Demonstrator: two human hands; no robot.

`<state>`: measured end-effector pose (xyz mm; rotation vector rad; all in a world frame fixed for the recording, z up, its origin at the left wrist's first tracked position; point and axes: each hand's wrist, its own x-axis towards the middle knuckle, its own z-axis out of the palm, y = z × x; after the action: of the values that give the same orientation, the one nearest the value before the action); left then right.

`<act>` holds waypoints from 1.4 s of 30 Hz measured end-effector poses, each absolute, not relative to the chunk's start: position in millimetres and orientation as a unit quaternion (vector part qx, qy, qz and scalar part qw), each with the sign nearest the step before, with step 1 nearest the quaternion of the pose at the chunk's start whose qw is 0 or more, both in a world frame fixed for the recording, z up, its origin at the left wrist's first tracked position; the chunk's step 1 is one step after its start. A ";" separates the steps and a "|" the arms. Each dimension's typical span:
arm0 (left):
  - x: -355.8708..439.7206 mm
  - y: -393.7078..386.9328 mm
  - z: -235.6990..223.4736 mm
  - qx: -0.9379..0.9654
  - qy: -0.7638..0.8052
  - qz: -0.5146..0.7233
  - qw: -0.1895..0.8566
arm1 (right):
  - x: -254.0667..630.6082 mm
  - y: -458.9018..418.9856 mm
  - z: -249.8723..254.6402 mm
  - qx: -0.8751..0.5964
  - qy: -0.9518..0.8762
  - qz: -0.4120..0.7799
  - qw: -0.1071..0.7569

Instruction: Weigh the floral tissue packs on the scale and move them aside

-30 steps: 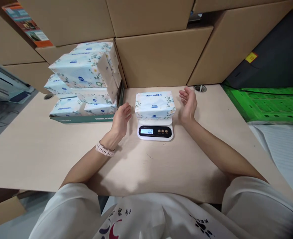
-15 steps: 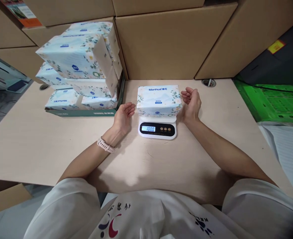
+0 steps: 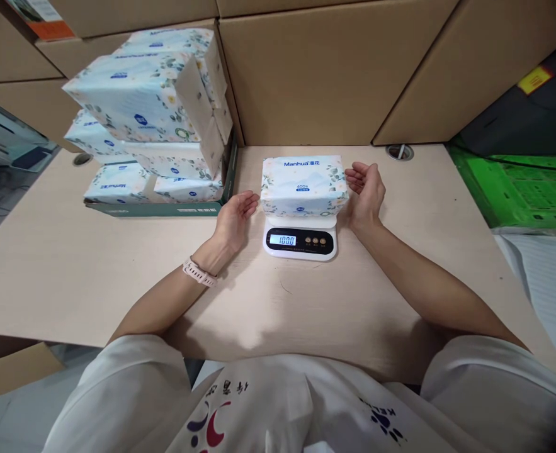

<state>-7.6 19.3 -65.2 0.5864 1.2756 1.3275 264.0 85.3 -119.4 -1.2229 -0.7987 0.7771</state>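
A floral pack of tissues (image 3: 303, 185) rests on a white digital kitchen scale (image 3: 301, 253), hiding most of its platform. The lit display (image 3: 283, 240) appears to read 100.0, with several buttons to its right. On the pack's left, my left hand (image 3: 234, 220) lies on the table, palm turned inward, fingers loosely extended and holding nothing. Opposite it, my right hand (image 3: 367, 195) is held near the pack's right side, slightly curled, fingers apart and with nothing in it. A pale pink band (image 3: 199, 273) circles my left wrist.
At the left, several more tissue packs (image 3: 138, 100) are stacked in a low green carton (image 3: 164, 209). Large cardboard boxes (image 3: 301, 82) wall off the table's back. Cable holes (image 3: 399, 152) pierce the tabletop. A green plastic crate (image 3: 527, 195) stands beyond the right edge.
The scale's display has gone from 0.0 to about 100.0. My view has shifted and tilted slightly. Both hands stay beside the pack, which remains on the scale.
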 end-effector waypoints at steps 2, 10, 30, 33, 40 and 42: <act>-7.6 19.5 -65.4 0.249 0.543 0.566 0.568 | 264.1 85.6 -120.3 -0.544 -0.361 0.341 0.677; -7.2 21.1 -66.5 0.238 0.541 0.568 0.574 | 264.8 88.0 -124.6 -0.536 -0.371 0.331 0.682; -10.3 23.7 -70.2 0.235 0.529 0.572 0.581 | 259.1 68.7 -115.0 -0.562 -0.425 0.203 0.681; -10.5 22.8 -67.7 0.229 0.540 0.575 0.570 | 254.5 60.2 -114.7 -0.549 -0.471 0.181 0.666; -10.5 5.8 -59.9 0.404 0.537 0.561 0.482 | 254.7 50.5 -109.2 -0.558 -0.532 0.103 0.628; -7.7 0.5 -57.4 0.446 0.530 0.534 0.484 | 255.1 49.4 -108.7 -0.558 -0.556 0.090 0.610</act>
<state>-7.7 0.5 -57.4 1.0857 1.2920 1.3017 255.1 49.4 -108.7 -1.2877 -1.2826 0.2072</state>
